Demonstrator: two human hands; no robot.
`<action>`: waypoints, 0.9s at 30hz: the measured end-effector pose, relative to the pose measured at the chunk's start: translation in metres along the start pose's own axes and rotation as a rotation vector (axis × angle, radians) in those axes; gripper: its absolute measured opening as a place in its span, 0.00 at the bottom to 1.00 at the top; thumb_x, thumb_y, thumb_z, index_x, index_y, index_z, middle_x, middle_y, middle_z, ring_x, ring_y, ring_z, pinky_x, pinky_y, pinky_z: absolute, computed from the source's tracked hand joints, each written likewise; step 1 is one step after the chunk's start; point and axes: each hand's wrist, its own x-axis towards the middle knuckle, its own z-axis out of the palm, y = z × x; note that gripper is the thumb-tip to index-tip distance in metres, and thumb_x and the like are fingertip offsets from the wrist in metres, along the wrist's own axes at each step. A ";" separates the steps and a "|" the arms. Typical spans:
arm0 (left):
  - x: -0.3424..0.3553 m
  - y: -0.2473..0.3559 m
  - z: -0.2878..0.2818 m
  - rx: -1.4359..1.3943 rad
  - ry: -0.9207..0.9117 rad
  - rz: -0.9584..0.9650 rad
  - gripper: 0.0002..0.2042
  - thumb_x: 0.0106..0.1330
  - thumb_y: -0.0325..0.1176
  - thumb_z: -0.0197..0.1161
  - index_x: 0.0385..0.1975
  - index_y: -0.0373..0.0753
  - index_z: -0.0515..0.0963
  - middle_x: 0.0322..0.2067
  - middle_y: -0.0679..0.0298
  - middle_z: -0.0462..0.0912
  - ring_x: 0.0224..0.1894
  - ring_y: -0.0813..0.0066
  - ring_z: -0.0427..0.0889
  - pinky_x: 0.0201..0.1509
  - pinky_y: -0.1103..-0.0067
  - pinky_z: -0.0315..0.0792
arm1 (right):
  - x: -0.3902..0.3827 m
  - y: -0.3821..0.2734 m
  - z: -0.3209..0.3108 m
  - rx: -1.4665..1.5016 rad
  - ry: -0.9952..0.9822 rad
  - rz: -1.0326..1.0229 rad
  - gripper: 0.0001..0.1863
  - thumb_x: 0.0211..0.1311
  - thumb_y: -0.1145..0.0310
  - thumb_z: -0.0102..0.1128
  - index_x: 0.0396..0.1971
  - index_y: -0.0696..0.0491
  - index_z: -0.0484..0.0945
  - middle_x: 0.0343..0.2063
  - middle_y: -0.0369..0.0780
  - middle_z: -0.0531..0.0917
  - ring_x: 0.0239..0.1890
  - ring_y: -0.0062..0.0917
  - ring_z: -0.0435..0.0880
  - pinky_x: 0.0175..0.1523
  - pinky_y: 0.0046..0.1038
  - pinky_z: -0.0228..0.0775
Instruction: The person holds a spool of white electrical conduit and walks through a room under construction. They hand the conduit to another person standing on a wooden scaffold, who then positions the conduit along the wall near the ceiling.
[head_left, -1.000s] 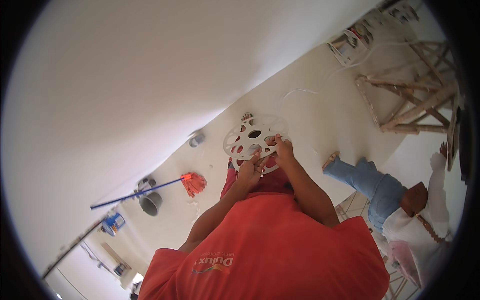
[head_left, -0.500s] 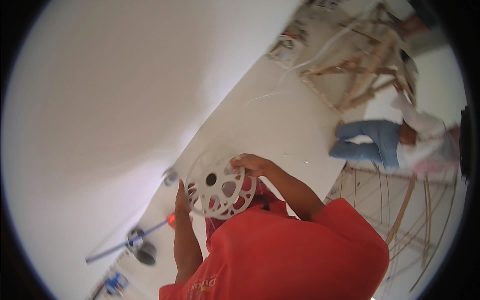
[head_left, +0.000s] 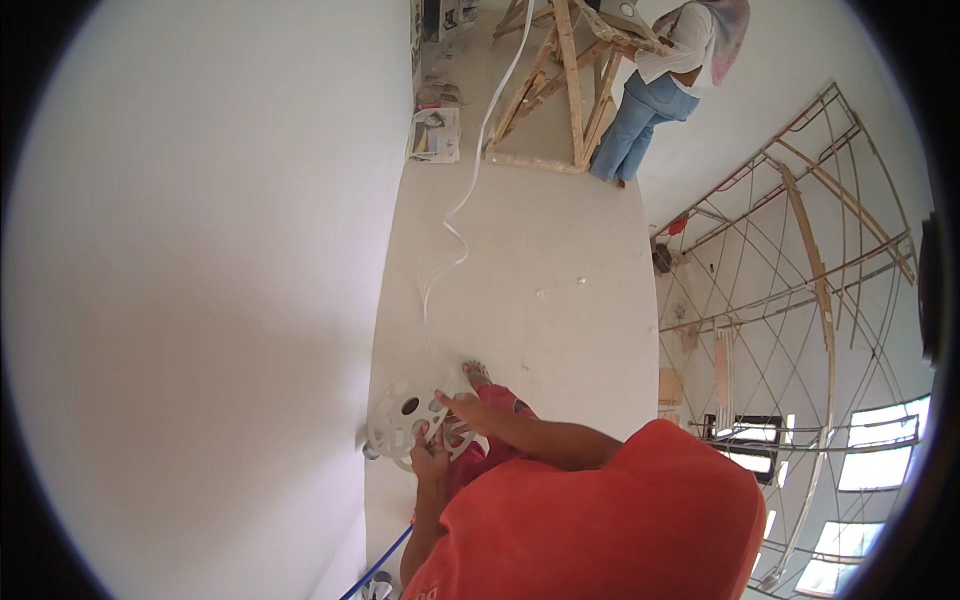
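Note:
A pale plastic reel [head_left: 395,418] with cut-out holes and a dark centre hole is held low in front of my body, beside the wall. My left hand [head_left: 430,455] grips it at the lower part, thumb up. My right hand [head_left: 460,408] grips its right side. A white strip or cord [head_left: 462,240] winds along the floor from the top of the view down toward the reel; where it ends is unclear. My bare foot [head_left: 476,370] shows just beyond the reel.
A white wall [head_left: 200,250] fills the left. Ahead are newspapers [head_left: 433,135], a wooden trestle [head_left: 570,100] and a person [head_left: 640,120] in jeans. Metal scaffolding [head_left: 790,300] stands at the right. A blue pole [head_left: 380,563] crosses low behind my left arm.
My view has swung round, so the trestle and other person now appear at the top and more scaffolding shows. The reel stays in my hands, now lower in the view.

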 end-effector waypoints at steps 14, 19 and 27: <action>-0.106 -0.002 -0.182 0.033 0.285 -0.042 0.40 0.68 0.64 0.51 0.63 0.28 0.64 0.59 0.50 0.71 0.60 0.60 0.74 0.59 0.68 0.78 | -0.064 0.036 -0.031 0.028 -0.243 -0.060 0.15 0.75 0.60 0.53 0.35 0.58 0.77 0.24 0.40 0.81 0.27 0.29 0.83 0.36 0.35 0.82; -0.102 0.003 -0.201 0.221 0.043 -0.084 0.32 0.74 0.57 0.50 0.54 0.26 0.71 0.41 0.53 0.82 0.45 0.63 0.83 0.49 0.70 0.81 | -0.060 0.039 -0.086 -0.240 -0.619 0.014 0.17 0.75 0.59 0.54 0.39 0.61 0.78 0.23 0.37 0.79 0.27 0.26 0.80 0.38 0.32 0.82; -0.183 -0.076 -0.178 -0.192 0.208 0.198 0.21 0.81 0.39 0.42 0.60 0.25 0.64 0.54 0.49 0.76 0.56 0.58 0.80 0.65 0.65 0.76 | -0.086 0.107 -0.110 0.217 -0.215 -0.017 0.38 0.71 0.41 0.52 0.61 0.63 0.67 0.55 0.55 0.73 0.58 0.40 0.76 0.57 0.40 0.76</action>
